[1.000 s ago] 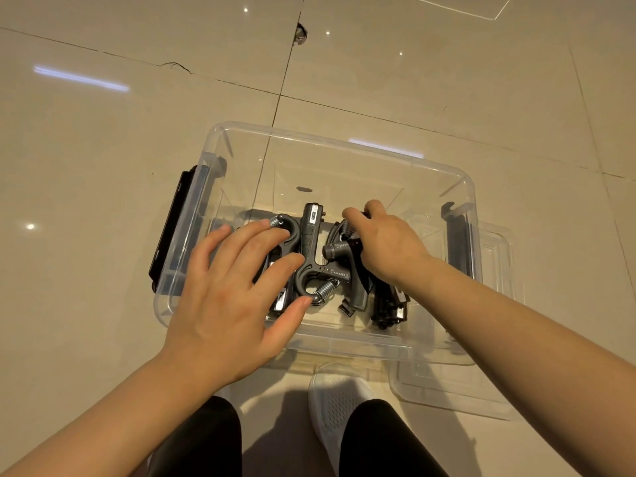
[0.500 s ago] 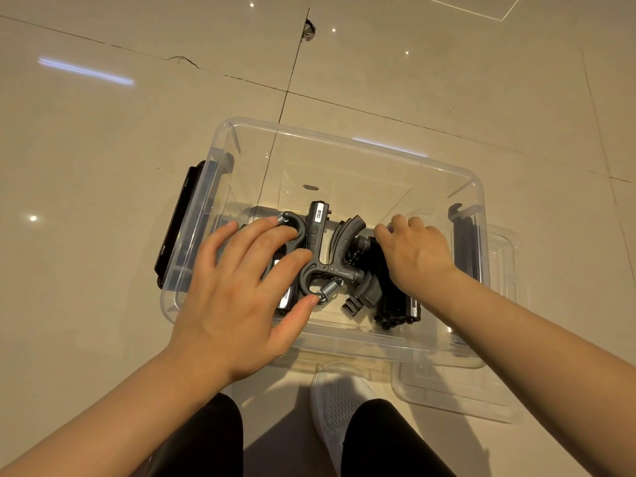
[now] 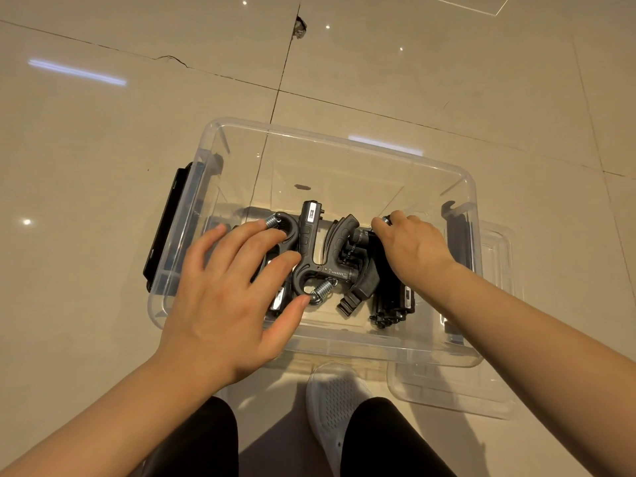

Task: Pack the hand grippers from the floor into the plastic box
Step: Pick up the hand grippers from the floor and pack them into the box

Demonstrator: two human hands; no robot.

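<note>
Several grippers: I count a handful of black hand grippers (image 3: 323, 266) with steel springs, all piled in the near half of the plastic box (image 3: 344, 146), some overlapping so I can't get an exact number.
Box: clear, lid off, sitting on the tiled floor (image 3: 103, 132), black latch (image 3: 165, 228) on its left end.
Left hand: my left hand (image 3: 223, 297) is spread wide, fingers straight and lying flat over the grippers on the left side of the pile, thumb tip touching the spring (image 3: 321, 290) of the middle one.
Right hand: right hand (image 3: 409, 249) is curled down onto the grippers at the right side of the pile, looks like it's gripping one, fingertips tucked out of sight.
Lid: clear lid (image 3: 488, 390) lies on the floor, partly under the box's near right corner.
Near edge: white shoe (image 3: 334, 397) and dark trouser legs just beside the box's near wall.
</note>
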